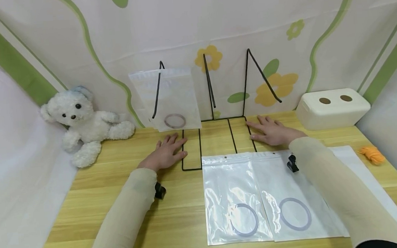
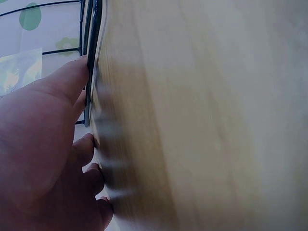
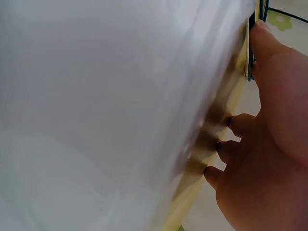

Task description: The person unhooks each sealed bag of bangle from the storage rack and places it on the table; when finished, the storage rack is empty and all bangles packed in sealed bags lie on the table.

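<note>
A black wire rack with upright hooks stands at the back of the table. My left hand lies palm down with fingers spread, thumb and fingertips at the left wire of its base. My right hand rests likewise at the right base wire, fingers spread. From the left hook hangs a clear zip bag with a purplish ring inside. Two more zip bags, the left one and the one beside it, lie flat before the rack, each with a lilac ring. My right forearm covers part of the bags.
A white plush bear sits at the back left. At the back right stands a white box with two round holes, and an orange yarn bundle lies nearer. More white sheeting shows beyond my right forearm. A patterned cloth hangs behind.
</note>
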The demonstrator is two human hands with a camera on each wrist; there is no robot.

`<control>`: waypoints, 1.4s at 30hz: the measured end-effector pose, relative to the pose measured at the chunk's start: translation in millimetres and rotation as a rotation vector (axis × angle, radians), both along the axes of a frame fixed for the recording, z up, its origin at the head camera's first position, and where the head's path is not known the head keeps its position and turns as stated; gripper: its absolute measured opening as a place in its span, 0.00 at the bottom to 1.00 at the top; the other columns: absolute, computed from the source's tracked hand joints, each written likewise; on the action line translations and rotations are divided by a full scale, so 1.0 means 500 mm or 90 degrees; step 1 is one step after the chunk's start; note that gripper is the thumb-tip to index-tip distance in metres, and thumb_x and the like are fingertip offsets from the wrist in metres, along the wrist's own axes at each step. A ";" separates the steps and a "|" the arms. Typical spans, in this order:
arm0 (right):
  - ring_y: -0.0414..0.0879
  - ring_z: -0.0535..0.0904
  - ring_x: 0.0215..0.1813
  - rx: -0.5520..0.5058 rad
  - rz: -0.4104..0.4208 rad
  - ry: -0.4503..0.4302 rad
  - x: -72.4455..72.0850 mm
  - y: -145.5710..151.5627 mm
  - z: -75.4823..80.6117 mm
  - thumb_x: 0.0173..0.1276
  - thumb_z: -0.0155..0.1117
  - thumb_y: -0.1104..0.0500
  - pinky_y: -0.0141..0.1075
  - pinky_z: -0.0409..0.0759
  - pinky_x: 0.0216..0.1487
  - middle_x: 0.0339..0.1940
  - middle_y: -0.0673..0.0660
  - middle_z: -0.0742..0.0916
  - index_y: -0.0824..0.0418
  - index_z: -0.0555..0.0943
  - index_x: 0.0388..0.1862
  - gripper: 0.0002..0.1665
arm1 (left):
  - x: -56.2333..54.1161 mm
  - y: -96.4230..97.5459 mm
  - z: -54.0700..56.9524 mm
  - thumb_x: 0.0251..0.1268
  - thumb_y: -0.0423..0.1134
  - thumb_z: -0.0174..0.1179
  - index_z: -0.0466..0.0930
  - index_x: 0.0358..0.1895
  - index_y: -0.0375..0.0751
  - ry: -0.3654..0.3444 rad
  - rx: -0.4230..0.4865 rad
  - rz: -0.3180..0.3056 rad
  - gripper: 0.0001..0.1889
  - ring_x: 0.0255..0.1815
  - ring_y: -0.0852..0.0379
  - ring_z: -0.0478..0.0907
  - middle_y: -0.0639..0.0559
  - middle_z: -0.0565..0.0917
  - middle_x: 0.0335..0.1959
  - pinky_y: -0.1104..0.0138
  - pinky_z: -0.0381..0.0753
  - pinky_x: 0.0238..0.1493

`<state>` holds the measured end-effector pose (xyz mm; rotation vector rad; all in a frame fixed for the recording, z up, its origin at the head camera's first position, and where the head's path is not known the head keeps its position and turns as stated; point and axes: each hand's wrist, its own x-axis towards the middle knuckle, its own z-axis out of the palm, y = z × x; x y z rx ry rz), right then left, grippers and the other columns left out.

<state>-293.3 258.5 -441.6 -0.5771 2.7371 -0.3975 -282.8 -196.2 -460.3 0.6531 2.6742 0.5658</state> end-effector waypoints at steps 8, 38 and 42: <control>0.84 0.39 0.86 0.032 0.006 -0.004 -0.002 -0.009 0.018 0.88 0.49 0.36 0.81 0.43 0.80 0.89 0.78 0.46 0.49 0.52 0.92 0.43 | 0.017 0.002 0.034 0.85 0.64 0.50 0.58 0.88 0.54 0.001 0.020 -0.005 0.38 0.90 0.27 0.35 0.35 0.45 0.91 0.27 0.31 0.84; 0.81 0.31 0.87 0.004 -0.010 -0.055 0.009 -0.008 0.017 0.88 0.50 0.36 0.78 0.36 0.81 0.89 0.78 0.41 0.48 0.50 0.92 0.44 | 0.046 -0.004 0.076 0.88 0.62 0.47 0.53 0.89 0.49 -0.003 0.046 0.040 0.38 0.92 0.35 0.45 0.41 0.49 0.91 0.38 0.47 0.88; 0.82 0.32 0.87 0.001 -0.004 -0.048 0.010 -0.008 0.017 0.88 0.50 0.37 0.78 0.36 0.81 0.89 0.78 0.41 0.49 0.50 0.92 0.44 | 0.061 -0.013 0.104 0.85 0.68 0.45 0.51 0.90 0.57 0.002 0.074 0.083 0.40 0.90 0.39 0.53 0.50 0.53 0.91 0.39 0.54 0.87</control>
